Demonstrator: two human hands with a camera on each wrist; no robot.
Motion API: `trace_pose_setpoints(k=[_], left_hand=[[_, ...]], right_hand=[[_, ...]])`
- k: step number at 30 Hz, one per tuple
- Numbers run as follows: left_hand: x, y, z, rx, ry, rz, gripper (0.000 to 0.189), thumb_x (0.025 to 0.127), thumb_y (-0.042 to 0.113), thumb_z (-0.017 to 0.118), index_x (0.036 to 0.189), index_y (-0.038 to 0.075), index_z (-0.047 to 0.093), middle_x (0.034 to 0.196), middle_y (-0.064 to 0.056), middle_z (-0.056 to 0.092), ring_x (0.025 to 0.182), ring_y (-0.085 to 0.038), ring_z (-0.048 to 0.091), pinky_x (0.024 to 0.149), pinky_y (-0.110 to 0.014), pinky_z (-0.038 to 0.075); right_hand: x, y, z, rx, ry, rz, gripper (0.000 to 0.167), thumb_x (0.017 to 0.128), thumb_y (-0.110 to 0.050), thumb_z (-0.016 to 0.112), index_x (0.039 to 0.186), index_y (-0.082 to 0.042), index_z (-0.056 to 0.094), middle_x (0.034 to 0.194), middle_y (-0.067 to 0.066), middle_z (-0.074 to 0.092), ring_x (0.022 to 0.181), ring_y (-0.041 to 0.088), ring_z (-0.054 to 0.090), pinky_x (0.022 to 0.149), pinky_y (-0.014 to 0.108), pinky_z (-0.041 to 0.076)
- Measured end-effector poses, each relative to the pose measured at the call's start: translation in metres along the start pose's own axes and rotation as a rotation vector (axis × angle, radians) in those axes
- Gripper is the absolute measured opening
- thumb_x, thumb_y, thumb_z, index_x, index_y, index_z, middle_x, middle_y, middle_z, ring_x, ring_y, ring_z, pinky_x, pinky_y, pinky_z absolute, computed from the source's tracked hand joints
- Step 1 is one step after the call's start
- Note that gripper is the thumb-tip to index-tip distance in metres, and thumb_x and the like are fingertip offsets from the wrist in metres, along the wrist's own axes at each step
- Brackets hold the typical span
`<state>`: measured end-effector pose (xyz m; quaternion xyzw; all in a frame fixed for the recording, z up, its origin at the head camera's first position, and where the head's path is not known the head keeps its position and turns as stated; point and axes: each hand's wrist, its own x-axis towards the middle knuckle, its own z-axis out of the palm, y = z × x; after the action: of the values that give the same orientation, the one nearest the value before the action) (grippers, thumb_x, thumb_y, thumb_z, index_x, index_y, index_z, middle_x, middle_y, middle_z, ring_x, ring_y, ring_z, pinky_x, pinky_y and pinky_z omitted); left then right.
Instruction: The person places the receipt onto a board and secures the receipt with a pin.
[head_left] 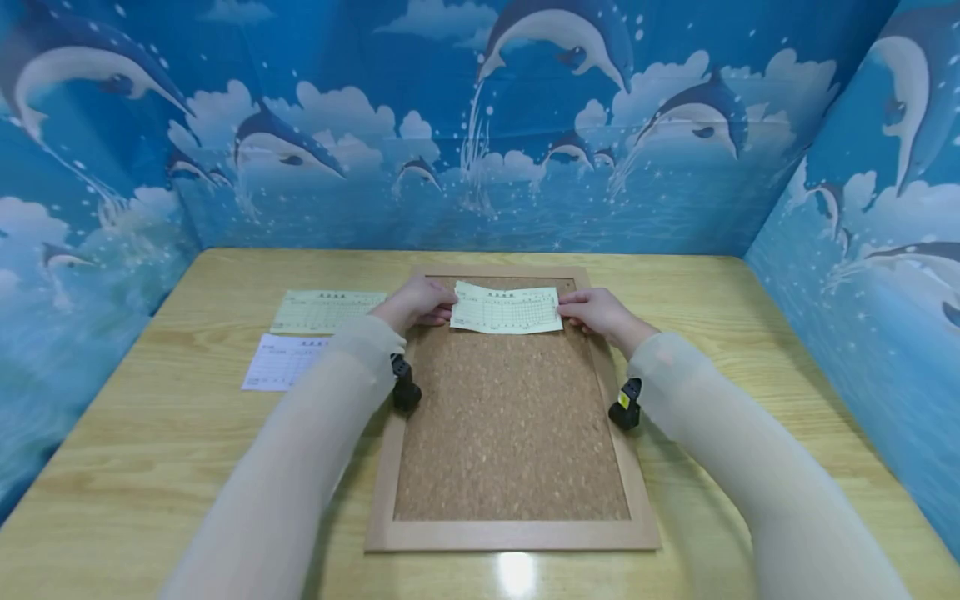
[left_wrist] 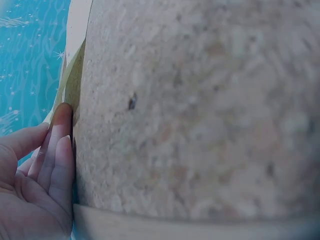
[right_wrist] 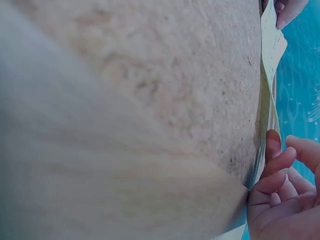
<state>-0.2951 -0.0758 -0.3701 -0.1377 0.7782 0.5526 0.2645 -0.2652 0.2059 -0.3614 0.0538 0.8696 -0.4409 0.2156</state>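
A pale green printed form slip (head_left: 506, 310) spans the far end of a wood-framed cork board (head_left: 513, 425). My left hand (head_left: 422, 302) pinches its left edge between thumb and fingers, and my right hand (head_left: 596, 312) pinches the right edge. The slip bends slightly, its middle lower than its ends. In the left wrist view the left hand (left_wrist: 40, 170) holds the slip's edge close over the cork. Seen from the right wrist, the right hand (right_wrist: 290, 185) grips one end, with the slip (right_wrist: 270, 50) running up toward the other hand.
Left of the board, another green form slip (head_left: 322, 310) lies flat on the wooden table (head_left: 165, 433). A white form slip (head_left: 281, 362) sits just nearer, partly covered by the left sleeve. Blue dolphin-print cloth (head_left: 480, 167) stands behind the table and along both sides.
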Motion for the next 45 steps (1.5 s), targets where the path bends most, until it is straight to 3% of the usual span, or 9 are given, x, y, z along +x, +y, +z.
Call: trace_pose_setpoints(k=[9,19,27,33,37,41,45], left_hand=[[0.002,-0.002,0.001,-0.047,-0.004,-0.009,0.028,0.093,0.013,0.058,0.118,0.000,0.054,0.079,-0.005,0.058,0.057,-0.010,0.057,0.055,-0.022,0.050],[0.002,0.000,-0.001,-0.070,0.005,-0.028,0.030,0.094,0.013,0.057,0.121,0.001,0.055,0.073,-0.003,0.058,0.053,-0.008,0.055,0.054,-0.022,0.050],[0.005,-0.001,0.000,-0.075,0.035,-0.009,0.034,0.093,0.013,0.058,0.125,0.003,0.054,0.082,-0.003,0.058,0.051,-0.006,0.053,0.052,-0.020,0.049],[0.003,0.001,0.003,-0.081,0.052,0.036,0.031,0.095,0.016,0.055,0.122,0.002,0.053,0.075,-0.002,0.057,0.049,-0.006,0.051,0.049,-0.019,0.047],[-0.001,0.003,0.000,-0.147,0.023,0.046,0.032,0.099,0.018,0.047,0.125,0.002,0.052,0.084,-0.004,0.058,0.056,-0.008,0.056,0.054,-0.021,0.049],[-0.003,0.000,-0.006,-0.198,-0.035,0.016,0.034,0.100,0.022,0.042,0.125,0.003,0.054,0.097,-0.007,0.060,0.069,-0.011,0.060,0.063,-0.024,0.051],[-0.003,-0.006,-0.012,-0.187,-0.063,-0.020,0.033,0.100,0.023,0.043,0.124,0.005,0.056,0.105,-0.010,0.061,0.076,-0.014,0.062,0.065,-0.025,0.052]], right_hand=[[-0.006,0.005,-0.002,0.014,-0.044,-0.031,0.047,0.097,-0.023,0.050,0.141,-0.007,0.041,0.095,0.004,0.057,0.080,0.013,0.052,0.069,0.027,0.042],[-0.009,0.005,0.000,0.033,-0.071,-0.080,0.040,0.099,-0.021,0.047,0.134,-0.002,0.048,0.089,0.005,0.054,0.075,0.015,0.047,0.068,0.027,0.042],[-0.004,0.005,0.003,0.035,-0.074,-0.101,0.041,0.100,-0.020,0.045,0.136,-0.001,0.046,0.093,0.006,0.054,0.077,0.014,0.048,0.068,0.026,0.043],[-0.005,0.005,-0.001,0.056,-0.047,-0.109,0.040,0.101,-0.020,0.043,0.135,0.000,0.047,0.089,0.004,0.056,0.073,0.010,0.050,0.064,0.023,0.044],[-0.008,0.002,-0.004,0.061,-0.055,-0.124,0.041,0.101,-0.020,0.042,0.136,0.000,0.045,0.089,0.004,0.056,0.074,0.010,0.050,0.063,0.022,0.044],[-0.010,-0.001,-0.002,0.070,-0.085,-0.115,0.041,0.101,-0.020,0.041,0.137,0.000,0.044,0.091,0.005,0.056,0.077,0.011,0.051,0.065,0.023,0.045],[-0.009,0.000,0.000,0.092,-0.139,-0.075,0.043,0.103,-0.020,0.036,0.140,-0.001,0.039,0.111,0.012,0.055,0.083,0.011,0.051,0.070,0.024,0.045]])
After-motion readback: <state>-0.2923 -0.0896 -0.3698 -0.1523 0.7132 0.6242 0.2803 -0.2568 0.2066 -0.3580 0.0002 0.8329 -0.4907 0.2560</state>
